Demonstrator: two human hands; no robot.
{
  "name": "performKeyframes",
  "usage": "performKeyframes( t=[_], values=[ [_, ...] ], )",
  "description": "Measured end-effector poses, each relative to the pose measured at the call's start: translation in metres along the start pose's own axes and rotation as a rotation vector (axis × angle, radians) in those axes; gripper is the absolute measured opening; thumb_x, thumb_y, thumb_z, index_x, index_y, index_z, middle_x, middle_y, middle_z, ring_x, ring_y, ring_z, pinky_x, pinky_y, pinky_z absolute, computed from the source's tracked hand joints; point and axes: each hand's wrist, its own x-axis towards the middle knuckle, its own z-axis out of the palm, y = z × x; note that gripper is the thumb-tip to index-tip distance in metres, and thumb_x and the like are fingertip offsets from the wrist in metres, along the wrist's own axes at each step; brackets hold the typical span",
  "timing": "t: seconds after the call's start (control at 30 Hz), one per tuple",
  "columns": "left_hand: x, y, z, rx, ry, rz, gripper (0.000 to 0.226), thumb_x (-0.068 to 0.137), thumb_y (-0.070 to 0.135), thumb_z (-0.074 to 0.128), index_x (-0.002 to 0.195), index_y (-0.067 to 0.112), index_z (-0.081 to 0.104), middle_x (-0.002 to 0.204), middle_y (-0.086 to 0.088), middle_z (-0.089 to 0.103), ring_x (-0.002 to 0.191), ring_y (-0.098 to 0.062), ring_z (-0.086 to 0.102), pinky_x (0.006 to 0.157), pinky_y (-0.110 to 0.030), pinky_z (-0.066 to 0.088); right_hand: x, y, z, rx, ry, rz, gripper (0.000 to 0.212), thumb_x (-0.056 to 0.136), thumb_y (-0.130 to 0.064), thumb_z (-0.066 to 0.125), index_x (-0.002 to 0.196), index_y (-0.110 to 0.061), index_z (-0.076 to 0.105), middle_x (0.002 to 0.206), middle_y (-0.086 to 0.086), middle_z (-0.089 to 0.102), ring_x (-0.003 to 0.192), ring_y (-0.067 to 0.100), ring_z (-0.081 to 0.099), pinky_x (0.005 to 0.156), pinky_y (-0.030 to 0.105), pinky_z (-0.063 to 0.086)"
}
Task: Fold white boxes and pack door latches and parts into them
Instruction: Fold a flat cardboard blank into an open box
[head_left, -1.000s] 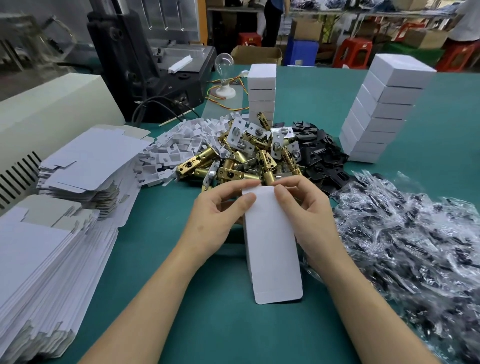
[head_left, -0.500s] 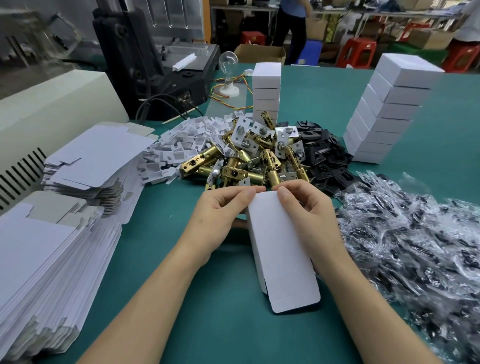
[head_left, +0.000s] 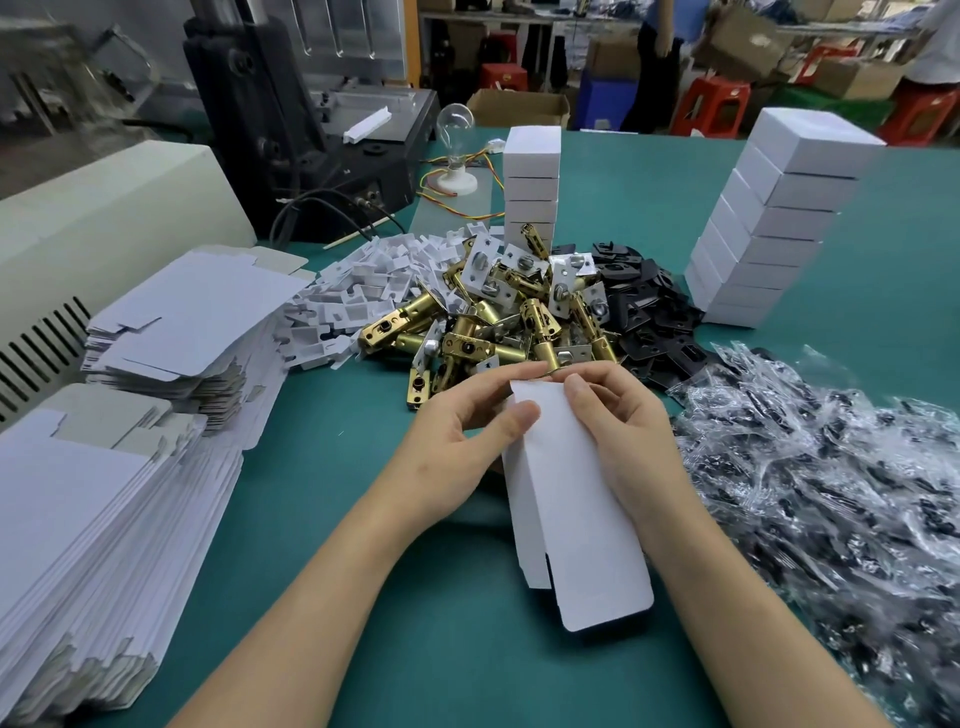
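While the white box (head_left: 574, 525) slants toward me over the teal table (head_left: 363, 597), just in front of the brass latches (head_left: 498, 332), I see both hands gripping its far end. The left hand (head_left: 452, 447) pinches the left edge between thumb and curled fingers. The right hand (head_left: 628, 431) sets its thumb on top, fingers curled behind. The near flap stands unfolded.

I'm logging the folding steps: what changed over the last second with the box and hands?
The white box has opened up from flat: its left wall now shows, and its near flap has swung toward the right. Left hand and right hand still pinch its far end. The latch pile and stacked boxes lie as before.
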Motion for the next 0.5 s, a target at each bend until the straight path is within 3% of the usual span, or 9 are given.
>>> performKeyframes(
  t=[0.23, 0.5],
  values=[
    [-0.0014, -0.0042, -0.0028, 0.142, 0.014, 0.005, 0.031, 0.097, 0.048, 0.058, 0.125, 0.049, 0.072, 0.115, 0.016, 0.074, 0.106, -0.012, 0.070, 0.092, -0.049, 0.062, -0.0020, -0.0037, -0.0005, -0.024, -0.034, 0.003, 0.015, 0.101, -0.034, 0.064, 0.094, -0.022, 0.071, 0.089, 0.003, 0.072, 0.072, 0.009, 0.066, 0.058, 0.019, 0.053],
    [-0.0003, -0.0045, 0.0000, 0.105, 0.053, -0.045, 0.028, 0.100, 0.035, 0.062, 0.123, 0.039, 0.077, 0.114, 0.012, 0.078, 0.110, -0.013, 0.072, 0.100, -0.055, 0.058, -0.0038, -0.0054, 0.0008, -0.049, -0.029, 0.048, 0.025, 0.101, -0.035, 0.062, 0.089, -0.016, 0.073, 0.083, 0.003, 0.071, 0.069, 0.011, 0.063, 0.058, 0.020, 0.051]
  ],
)
